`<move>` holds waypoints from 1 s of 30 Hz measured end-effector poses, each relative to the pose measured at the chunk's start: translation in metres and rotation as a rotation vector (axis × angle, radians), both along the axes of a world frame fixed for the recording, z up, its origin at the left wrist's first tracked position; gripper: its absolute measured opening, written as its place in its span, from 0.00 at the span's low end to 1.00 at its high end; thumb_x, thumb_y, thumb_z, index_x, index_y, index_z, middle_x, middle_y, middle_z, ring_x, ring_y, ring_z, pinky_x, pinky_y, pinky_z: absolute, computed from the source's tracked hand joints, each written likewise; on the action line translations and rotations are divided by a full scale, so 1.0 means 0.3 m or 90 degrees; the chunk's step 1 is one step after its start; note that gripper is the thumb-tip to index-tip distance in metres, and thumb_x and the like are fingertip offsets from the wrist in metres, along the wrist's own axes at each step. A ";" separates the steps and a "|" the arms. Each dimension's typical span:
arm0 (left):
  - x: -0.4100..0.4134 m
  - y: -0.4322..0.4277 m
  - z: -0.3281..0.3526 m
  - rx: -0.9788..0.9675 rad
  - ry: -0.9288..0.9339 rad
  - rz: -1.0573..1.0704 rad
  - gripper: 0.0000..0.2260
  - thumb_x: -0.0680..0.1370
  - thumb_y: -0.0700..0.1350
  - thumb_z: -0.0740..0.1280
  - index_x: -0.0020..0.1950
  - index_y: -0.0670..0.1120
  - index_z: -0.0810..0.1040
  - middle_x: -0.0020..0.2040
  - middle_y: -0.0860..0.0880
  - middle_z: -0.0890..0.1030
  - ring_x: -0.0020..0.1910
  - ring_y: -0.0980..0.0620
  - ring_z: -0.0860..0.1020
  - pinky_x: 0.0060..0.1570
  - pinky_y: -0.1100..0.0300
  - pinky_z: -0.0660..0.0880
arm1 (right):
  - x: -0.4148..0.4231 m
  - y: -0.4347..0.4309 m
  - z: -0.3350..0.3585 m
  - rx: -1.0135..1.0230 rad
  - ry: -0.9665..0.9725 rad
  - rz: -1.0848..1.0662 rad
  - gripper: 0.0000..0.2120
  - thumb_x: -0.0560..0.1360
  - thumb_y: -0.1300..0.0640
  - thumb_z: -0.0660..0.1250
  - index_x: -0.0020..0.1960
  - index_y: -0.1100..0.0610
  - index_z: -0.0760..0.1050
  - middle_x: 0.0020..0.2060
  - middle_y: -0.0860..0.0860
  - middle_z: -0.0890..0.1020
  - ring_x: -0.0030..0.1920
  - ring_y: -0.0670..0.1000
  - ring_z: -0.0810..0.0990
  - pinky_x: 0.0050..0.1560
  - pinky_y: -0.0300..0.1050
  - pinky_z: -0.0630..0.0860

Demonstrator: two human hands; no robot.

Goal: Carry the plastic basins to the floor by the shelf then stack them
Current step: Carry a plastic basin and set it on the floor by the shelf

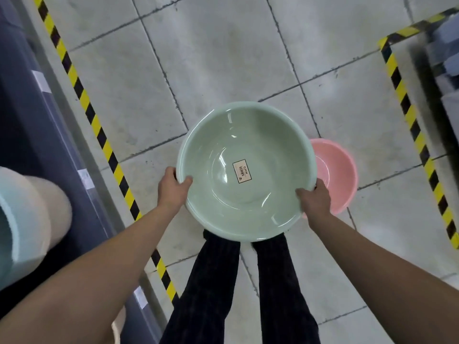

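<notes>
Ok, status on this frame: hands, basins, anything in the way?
Left hand and right hand grip green basin at opposite rims. Basin upright, held over tiled floor. Pink basin on floor beside it, partly hidden; nothing visible blocking.

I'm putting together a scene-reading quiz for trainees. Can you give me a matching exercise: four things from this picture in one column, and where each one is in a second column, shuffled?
Things
1. green basin
2. pink basin
3. label
4. striped tape

Places
A. stuck along the floor
B. gripped at its rim by the left hand and right hand
C. on the floor, partly hidden behind another basin
D. on the inside bottom of a basin

Pairs: 1-B, 2-C, 3-D, 4-A
</notes>
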State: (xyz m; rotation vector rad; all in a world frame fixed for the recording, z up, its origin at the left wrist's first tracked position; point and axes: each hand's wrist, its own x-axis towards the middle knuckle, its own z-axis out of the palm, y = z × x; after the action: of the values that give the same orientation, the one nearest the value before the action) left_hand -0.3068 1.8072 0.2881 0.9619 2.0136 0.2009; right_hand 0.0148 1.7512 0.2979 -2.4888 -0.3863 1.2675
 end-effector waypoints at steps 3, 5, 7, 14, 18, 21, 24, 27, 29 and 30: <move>-0.008 0.061 -0.174 -0.011 0.011 0.017 0.14 0.75 0.46 0.71 0.56 0.42 0.73 0.47 0.47 0.78 0.45 0.46 0.77 0.42 0.57 0.73 | -0.013 0.050 -0.175 -0.013 0.001 0.012 0.23 0.71 0.61 0.66 0.66 0.55 0.71 0.53 0.56 0.80 0.51 0.58 0.78 0.55 0.53 0.77; -0.003 0.096 -0.295 -0.012 0.002 0.033 0.14 0.75 0.45 0.72 0.55 0.42 0.72 0.47 0.47 0.78 0.46 0.46 0.77 0.44 0.56 0.73 | -0.015 0.082 -0.298 -0.029 -0.004 0.014 0.23 0.71 0.61 0.65 0.65 0.55 0.71 0.54 0.57 0.80 0.53 0.60 0.79 0.56 0.56 0.78; 0.005 0.125 -0.410 -0.011 -0.002 0.041 0.14 0.75 0.44 0.72 0.56 0.41 0.72 0.47 0.47 0.77 0.46 0.46 0.76 0.45 0.57 0.71 | -0.015 0.114 -0.417 -0.043 -0.012 0.018 0.23 0.70 0.61 0.65 0.65 0.54 0.71 0.54 0.57 0.80 0.53 0.60 0.79 0.56 0.58 0.77; -0.011 0.177 -0.736 -0.009 0.008 0.004 0.13 0.75 0.46 0.70 0.56 0.44 0.73 0.47 0.49 0.78 0.46 0.47 0.78 0.46 0.56 0.75 | -0.025 0.146 -0.749 -0.062 -0.019 0.039 0.21 0.69 0.58 0.66 0.62 0.55 0.73 0.51 0.56 0.80 0.54 0.60 0.78 0.56 0.58 0.77; -0.031 0.191 -0.870 -0.002 0.020 0.003 0.12 0.75 0.46 0.69 0.57 0.46 0.74 0.43 0.53 0.77 0.46 0.46 0.79 0.48 0.54 0.77 | -0.049 0.130 -0.899 -0.047 -0.014 0.043 0.20 0.73 0.57 0.66 0.64 0.56 0.72 0.55 0.58 0.80 0.57 0.60 0.78 0.56 0.50 0.75; -0.039 0.203 -0.950 0.009 0.022 0.010 0.12 0.76 0.46 0.69 0.58 0.47 0.75 0.47 0.49 0.79 0.47 0.46 0.79 0.46 0.56 0.76 | -0.072 0.123 -0.995 -0.044 -0.018 0.048 0.20 0.76 0.57 0.65 0.67 0.59 0.70 0.58 0.60 0.79 0.59 0.61 0.77 0.51 0.44 0.68; -0.035 0.221 -1.014 0.022 0.011 0.026 0.12 0.77 0.46 0.68 0.60 0.47 0.75 0.46 0.49 0.80 0.46 0.47 0.79 0.43 0.59 0.73 | -0.094 0.124 -1.057 -0.024 -0.025 0.040 0.22 0.78 0.57 0.64 0.70 0.59 0.67 0.60 0.59 0.79 0.60 0.60 0.77 0.51 0.43 0.68; -0.026 0.233 -1.065 0.035 0.002 0.032 0.14 0.77 0.44 0.68 0.63 0.48 0.75 0.47 0.50 0.80 0.47 0.48 0.79 0.46 0.58 0.73 | -0.097 0.123 -1.109 -0.020 -0.029 0.053 0.22 0.77 0.57 0.65 0.70 0.57 0.68 0.59 0.59 0.80 0.59 0.61 0.78 0.56 0.47 0.72; -0.020 0.236 -1.088 0.037 -0.001 0.029 0.16 0.78 0.43 0.68 0.65 0.49 0.75 0.49 0.50 0.80 0.48 0.49 0.79 0.48 0.58 0.73 | -0.092 0.120 -1.133 -0.011 -0.022 0.052 0.23 0.77 0.56 0.65 0.70 0.55 0.67 0.58 0.58 0.80 0.59 0.61 0.78 0.59 0.51 0.74; -0.020 0.240 -1.098 0.031 -0.001 0.026 0.16 0.78 0.43 0.67 0.66 0.48 0.75 0.50 0.49 0.80 0.48 0.48 0.78 0.49 0.58 0.73 | -0.089 0.119 -1.139 -0.008 -0.015 0.054 0.24 0.77 0.55 0.65 0.71 0.54 0.66 0.58 0.58 0.80 0.58 0.61 0.79 0.60 0.54 0.75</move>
State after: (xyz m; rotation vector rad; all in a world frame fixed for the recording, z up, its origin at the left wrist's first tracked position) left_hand -0.3127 1.8792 -0.0413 0.9504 2.0372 0.2733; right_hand -0.0120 1.7869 -0.0437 -2.5247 -0.4966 1.2777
